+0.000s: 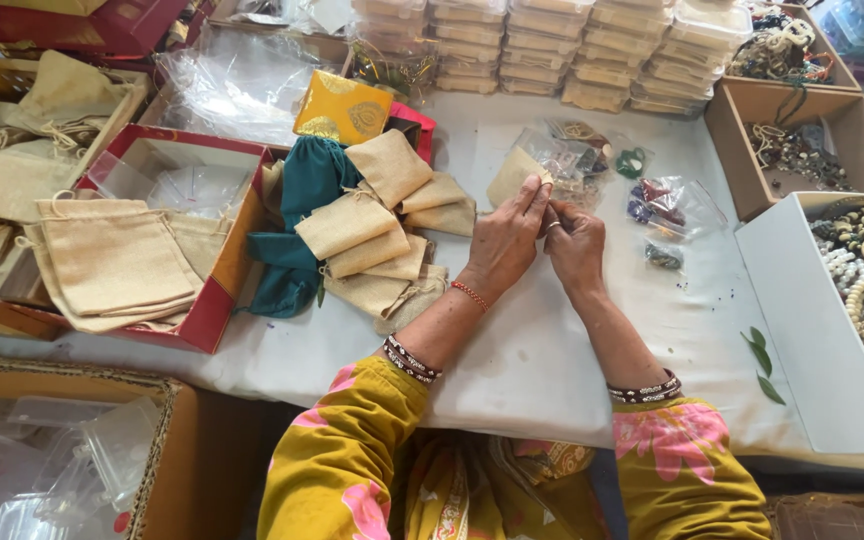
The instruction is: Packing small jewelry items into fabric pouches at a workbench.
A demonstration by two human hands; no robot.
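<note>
My left hand (504, 240) and my right hand (574, 245) meet over the white table cover (522, 350), both gripping a small beige cloth pouch (512, 176) at its near edge. The pouch tilts away from me, its lower part hidden behind my fingers. Just left of my left hand lies a heap of beige drawstring pouches (382, 230) partly on top of teal cloth bags (302, 215). Small clear packets of beads and jewellery (642, 195) lie just beyond my right hand.
A red-edged box (217, 300) with larger beige pouches sits at left, and a yellow patterned box (342, 108) lies behind the heap. Stacked clear containers (592, 50) line the back. Cardboard trays (832, 130) and a white box (802, 330) of beads stand at right. Green leaves (762, 360) lie nearby.
</note>
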